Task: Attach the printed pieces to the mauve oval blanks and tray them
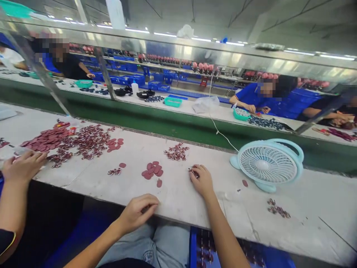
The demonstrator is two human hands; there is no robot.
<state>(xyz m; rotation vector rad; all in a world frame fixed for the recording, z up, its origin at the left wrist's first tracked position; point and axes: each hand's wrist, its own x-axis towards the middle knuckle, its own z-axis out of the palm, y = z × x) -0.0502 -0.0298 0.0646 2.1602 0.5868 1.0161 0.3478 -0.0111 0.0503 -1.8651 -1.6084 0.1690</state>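
My right hand reaches onto the white tabletop, fingers curled over a few small shiny brown-and-silver pieces. My left hand rests at the near table edge with its fingers bent and pressed together; whatever may be in them is hidden. Between and beyond my hands lies a small group of flat maroon oval pads, with a single pad apart from it. A loose pile of the shiny pieces sits farther back. Left of these are a few more pieces beside one pad.
A light-blue fan stands at the right, its white cord running up. Bigger heaps of pads and shiny pieces lie left, near a neighbour's hand. Below the table edge is a blue crate. Co-workers sit across.
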